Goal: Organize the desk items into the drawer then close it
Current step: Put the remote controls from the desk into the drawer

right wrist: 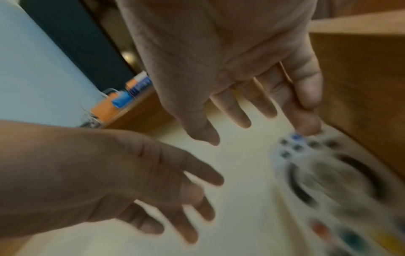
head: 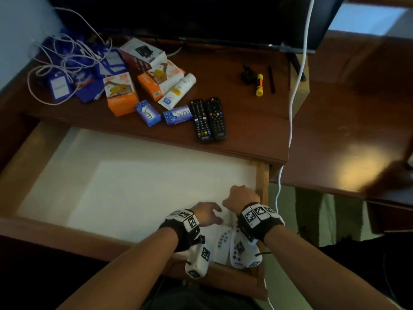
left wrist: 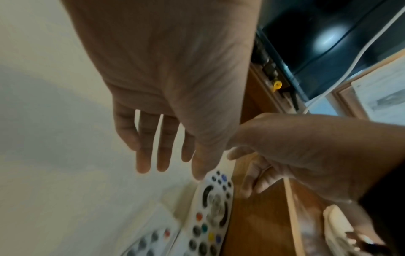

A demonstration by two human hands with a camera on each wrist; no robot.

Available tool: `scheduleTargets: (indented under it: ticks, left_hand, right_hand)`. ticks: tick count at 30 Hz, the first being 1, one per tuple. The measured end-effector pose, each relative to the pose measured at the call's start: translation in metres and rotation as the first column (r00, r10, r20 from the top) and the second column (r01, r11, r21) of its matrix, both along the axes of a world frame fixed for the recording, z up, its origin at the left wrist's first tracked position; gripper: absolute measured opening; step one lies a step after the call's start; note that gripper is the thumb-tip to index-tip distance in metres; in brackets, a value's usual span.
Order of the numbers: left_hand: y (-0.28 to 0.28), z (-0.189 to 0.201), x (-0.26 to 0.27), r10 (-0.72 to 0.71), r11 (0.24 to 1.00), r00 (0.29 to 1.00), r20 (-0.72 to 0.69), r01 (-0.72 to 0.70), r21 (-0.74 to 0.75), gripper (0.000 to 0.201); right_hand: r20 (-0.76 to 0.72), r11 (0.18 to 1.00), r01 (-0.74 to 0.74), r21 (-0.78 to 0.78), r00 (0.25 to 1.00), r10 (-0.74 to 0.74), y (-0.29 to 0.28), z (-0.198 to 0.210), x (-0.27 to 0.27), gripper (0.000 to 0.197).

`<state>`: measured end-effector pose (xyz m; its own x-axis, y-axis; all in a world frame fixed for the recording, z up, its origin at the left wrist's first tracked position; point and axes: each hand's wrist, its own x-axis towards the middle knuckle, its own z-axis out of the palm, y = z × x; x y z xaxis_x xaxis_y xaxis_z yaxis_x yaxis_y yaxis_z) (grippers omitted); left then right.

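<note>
Head view is showing both hands inside the open drawer point(head: 33, 151) at its near right corner: the left hand point(head: 206, 213) is hovering with fingers spread, and the right hand point(head: 241, 195), fingers loosely extended, is touching a white remote point(left wrist: 211, 213) lying against the drawer's right wall beside another white remote point(left wrist: 153, 242).

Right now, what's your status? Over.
Both hands open: left grip, right grip. Two white button remotes in wooden drawer. Black remotes wait on desk.

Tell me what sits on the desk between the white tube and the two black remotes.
In the head view, one blue soap box lies between the white tube and the black remotes, beside the left remote.
</note>
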<state>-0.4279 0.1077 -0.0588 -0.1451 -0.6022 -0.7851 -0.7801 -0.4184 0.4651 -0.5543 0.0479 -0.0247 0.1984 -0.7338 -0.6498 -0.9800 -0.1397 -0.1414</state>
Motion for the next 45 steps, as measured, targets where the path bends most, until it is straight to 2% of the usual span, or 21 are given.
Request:
scheduleTargets:
  ticks: [3,6,9,11,12,13,15,17,19,22,29,32,37,41,45]
  left_hand:
    - [-0.025,0.016,0.022,0.078,0.980,0.996,-0.048,-0.085,-0.180,0.036]
    - [-0.052,0.036,0.046,0.210,0.912,0.964,-0.162,-0.253,-0.323,0.015]
    - [-0.079,0.055,0.067,0.293,0.799,0.907,-0.303,-0.406,-0.443,0.033]
    - [-0.098,0.069,0.078,0.287,0.708,0.924,-0.254,-0.383,-0.593,0.028]
    - [-0.108,0.074,0.082,0.285,0.660,0.931,-0.227,-0.362,-0.658,0.028]
    - [-0.118,0.077,0.087,0.280,0.644,0.939,-0.200,-0.338,-0.686,0.032]
    - [-0.135,0.081,0.091,0.250,0.678,0.959,-0.137,-0.274,-0.682,0.041]
    - [-0.145,0.081,0.090,0.203,0.719,0.978,-0.046,-0.181,-0.671,0.045]
    - [-0.149,0.079,0.088,0.177,0.738,0.983,0.051,-0.098,-0.667,0.044]
    - [-0.150,0.076,0.082,0.174,0.742,0.973,0.153,-0.028,-0.670,0.041]
    - [-0.147,0.073,0.060,0.259,0.732,0.946,0.194,-0.062,-0.679,0.050]
    - [-0.145,0.076,0.052,0.280,0.708,0.938,0.204,-0.058,-0.704,0.046]
    - [-0.138,0.078,0.039,0.312,0.707,0.928,0.204,-0.083,-0.702,0.036]
    - [-0.122,0.075,0.030,0.340,0.722,0.925,0.171,-0.141,-0.677,0.046]
    - [-0.093,0.072,0.025,0.383,0.717,0.920,0.086,-0.237,-0.656,0.059]
  right_hand:
    - [0.065,0.997,0.025,-0.066,0.998,-0.021,-0.018,0.020,0.016,0.035]
    - [0.209,0.967,0.136,-0.218,0.974,-0.090,-0.036,0.037,0.039,0.033]
    - [0.492,0.837,0.345,-0.425,0.864,-0.106,-0.050,0.049,0.062,0.024]
    - [0.604,0.752,0.410,-0.516,0.797,-0.020,-0.060,0.052,0.075,0.031]
    - [0.627,0.732,0.414,-0.541,0.779,0.023,-0.066,0.051,0.080,0.035]
    - [0.635,0.733,0.403,-0.548,0.771,0.051,-0.073,0.049,0.084,0.039]
    - [0.594,0.777,0.343,-0.528,0.803,0.049,-0.085,0.048,0.089,0.049]
    - [0.494,0.825,0.261,-0.501,0.869,0.025,-0.094,0.045,0.090,0.055]
    - [0.414,0.861,0.198,-0.468,0.910,0.016,-0.097,0.041,0.089,0.055]
    - [0.383,0.870,0.189,-0.455,0.924,-0.001,-0.094,0.036,0.084,0.050]
    - [0.454,0.781,0.290,-0.553,0.891,-0.009,-0.082,0.031,0.063,0.036]
    - [0.430,0.780,0.307,-0.546,0.901,-0.053,-0.077,0.033,0.051,0.031]
    - [0.375,0.814,0.344,-0.468,0.912,-0.170,-0.066,0.044,0.031,0.038]
    - [0.384,0.818,0.470,-0.333,0.859,-0.337,-0.050,0.048,0.020,0.053]
    - [0.470,0.801,0.532,-0.274,0.801,-0.370,-0.028,0.045,0.014,0.065]
